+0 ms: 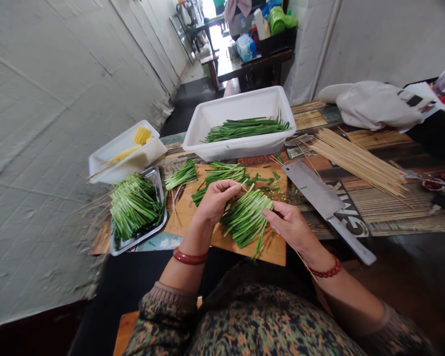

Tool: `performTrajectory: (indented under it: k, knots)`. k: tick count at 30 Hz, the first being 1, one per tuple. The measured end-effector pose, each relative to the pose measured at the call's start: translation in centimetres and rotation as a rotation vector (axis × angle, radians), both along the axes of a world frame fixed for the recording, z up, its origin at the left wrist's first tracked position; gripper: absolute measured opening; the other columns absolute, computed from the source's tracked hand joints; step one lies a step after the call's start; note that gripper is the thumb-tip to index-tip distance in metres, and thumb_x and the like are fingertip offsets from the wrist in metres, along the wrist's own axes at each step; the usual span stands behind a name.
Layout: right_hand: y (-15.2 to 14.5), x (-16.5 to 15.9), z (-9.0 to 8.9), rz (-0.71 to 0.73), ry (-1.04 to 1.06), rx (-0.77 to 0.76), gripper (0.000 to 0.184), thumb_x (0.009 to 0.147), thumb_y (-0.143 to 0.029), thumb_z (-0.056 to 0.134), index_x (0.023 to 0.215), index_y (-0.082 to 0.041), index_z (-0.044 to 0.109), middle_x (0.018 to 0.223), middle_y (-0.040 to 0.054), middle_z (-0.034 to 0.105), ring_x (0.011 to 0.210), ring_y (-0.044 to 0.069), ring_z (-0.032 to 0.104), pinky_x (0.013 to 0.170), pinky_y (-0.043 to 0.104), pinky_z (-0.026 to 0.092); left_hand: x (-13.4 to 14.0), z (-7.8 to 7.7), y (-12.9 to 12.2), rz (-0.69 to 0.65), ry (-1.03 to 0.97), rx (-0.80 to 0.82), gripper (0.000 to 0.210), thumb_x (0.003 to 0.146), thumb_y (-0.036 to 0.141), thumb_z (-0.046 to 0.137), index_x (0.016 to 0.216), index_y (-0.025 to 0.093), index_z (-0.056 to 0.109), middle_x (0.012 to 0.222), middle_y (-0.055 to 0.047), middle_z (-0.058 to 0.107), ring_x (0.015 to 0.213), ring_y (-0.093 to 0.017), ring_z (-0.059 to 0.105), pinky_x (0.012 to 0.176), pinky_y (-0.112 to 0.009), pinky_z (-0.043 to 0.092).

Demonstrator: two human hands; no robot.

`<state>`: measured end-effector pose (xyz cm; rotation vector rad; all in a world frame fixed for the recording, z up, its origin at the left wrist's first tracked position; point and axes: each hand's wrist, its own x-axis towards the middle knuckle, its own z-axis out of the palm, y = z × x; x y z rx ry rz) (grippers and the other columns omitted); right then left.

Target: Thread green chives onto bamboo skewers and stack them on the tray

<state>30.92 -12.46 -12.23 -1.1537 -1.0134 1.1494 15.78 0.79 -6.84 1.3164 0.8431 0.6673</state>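
Observation:
A row of cut garlic chives, threaded side by side on a thin bamboo skewer, is held above the wooden cutting board. My left hand pinches at its upper left end, where a pale stem and the skewer tip show. With thumb and fingers, my right hand grips the right edge of the row; the skewer's bare shaft runs back beneath that wrist. Loose cut chives lie on the board behind my hands. Finished-looking chive skewers are piled on a metal tray at the left.
A cleaver lies right of the board, its handle past the table edge. Beyond it are bare bamboo skewers, scissors and a pale cloth cap. Behind stand a white tub of long chives and a smaller tub with corn.

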Motion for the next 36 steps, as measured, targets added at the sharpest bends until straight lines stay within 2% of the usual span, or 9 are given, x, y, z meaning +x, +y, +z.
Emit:
performTrajectory:
  k: [4,9,12,15,21,25,28,32,36]
  knots:
    - [0.0,0.0,-0.3,-0.016,-0.007,-0.002,0.030,0.089,-0.044,0.059,0.081,-0.017,0.066,0.063,-0.0025,0.048,0.052,0.010,0.032,0.046,0.022,0.028,-0.1,-0.1,0.0,-0.056,0.040,0.018,0.025,0.067,0.038,0.079,0.065,0.015,0.069,0.064,-0.001,0.058,0.056,-0.009,0.042,0.053,-0.022,0.032]
    - [0.1,-0.1,-0.2,-0.010,-0.005,-0.014,0.030,0.089,-0.045,0.059,0.086,-0.016,0.068,0.060,-0.0035,0.044,0.050,0.009,0.029,0.044,0.022,0.024,-0.1,0.1,-0.3,-0.138,0.068,0.186,0.027,0.072,0.039,0.075,0.062,0.016,0.067,0.072,-0.003,0.059,0.068,-0.014,0.050,0.063,-0.025,0.040]
    - [0.1,-0.1,0.0,-0.013,0.000,-0.015,0.030,0.089,-0.045,0.059,0.090,-0.017,0.069,0.058,-0.0047,0.041,0.049,0.009,0.028,0.043,0.022,0.025,-0.2,0.5,-0.8,-0.144,0.095,0.235,0.024,0.075,0.040,0.073,0.071,0.016,0.070,0.079,-0.004,0.063,0.074,-0.015,0.054,0.068,-0.026,0.043]
    - [0.1,-0.1,-0.1,-0.013,0.025,-0.005,0.027,0.089,-0.043,0.059,0.092,-0.018,0.070,0.056,-0.0058,0.039,0.048,0.009,0.028,0.044,0.022,0.027,-0.3,0.7,-1.2,-0.187,0.158,0.226,0.025,0.079,0.041,0.067,0.078,0.016,0.071,0.071,-0.001,0.061,0.064,-0.012,0.050,0.059,-0.023,0.040]
    - [-0.1,-0.6,-0.2,-0.029,0.025,-0.022,0.026,0.089,-0.042,0.060,0.090,-0.018,0.069,0.059,-0.0047,0.042,0.050,0.009,0.030,0.044,0.022,0.027,-0.3,0.6,-1.4,-0.216,0.208,0.292,0.032,0.081,0.039,0.064,0.061,0.014,0.064,0.057,0.002,0.049,0.053,-0.008,0.040,0.049,-0.021,0.031]
    - [-0.6,-0.8,0.0,-0.042,0.092,-0.053,0.025,0.088,-0.042,0.062,0.087,-0.017,0.067,0.061,-0.0047,0.041,0.050,0.008,0.026,0.042,0.021,0.022,-0.9,0.8,-1.1,-0.201,0.209,0.257,0.031,0.082,0.042,0.064,0.075,0.014,0.072,0.064,-0.002,0.063,0.058,-0.012,0.052,0.054,-0.022,0.039]
    - [-1.9,-0.5,-0.1,-0.050,0.198,-0.107,0.025,0.087,-0.042,0.066,0.083,-0.017,0.065,0.062,-0.0052,0.040,0.049,0.007,0.023,0.041,0.021,0.019,-1.8,0.6,-0.1,-0.120,0.193,0.274,0.031,0.085,0.042,0.061,0.089,0.014,0.074,0.078,-0.007,0.071,0.070,-0.016,0.061,0.064,-0.025,0.048]
    - [-4.4,0.8,-0.7,-0.095,0.240,-0.164,0.022,0.085,-0.039,0.070,0.084,-0.017,0.066,0.065,-0.0042,0.045,0.048,0.005,0.026,0.041,0.020,0.020,-2.8,-0.1,1.2,-0.052,0.367,0.557,0.020,0.085,0.029,0.059,0.086,0.015,0.072,0.078,-0.005,0.070,0.073,-0.016,0.062,0.068,-0.026,0.048]
    - [-5.6,1.5,-0.7,-0.116,0.209,-0.190,0.021,0.084,-0.038,0.071,0.088,-0.017,0.069,0.067,-0.0021,0.051,0.048,0.005,0.031,0.041,0.020,0.023,-2.1,-1.0,1.1,-0.179,0.617,0.864,0.013,0.085,0.019,0.059,0.082,0.016,0.071,0.084,-0.006,0.068,0.080,-0.018,0.061,0.074,-0.029,0.047]
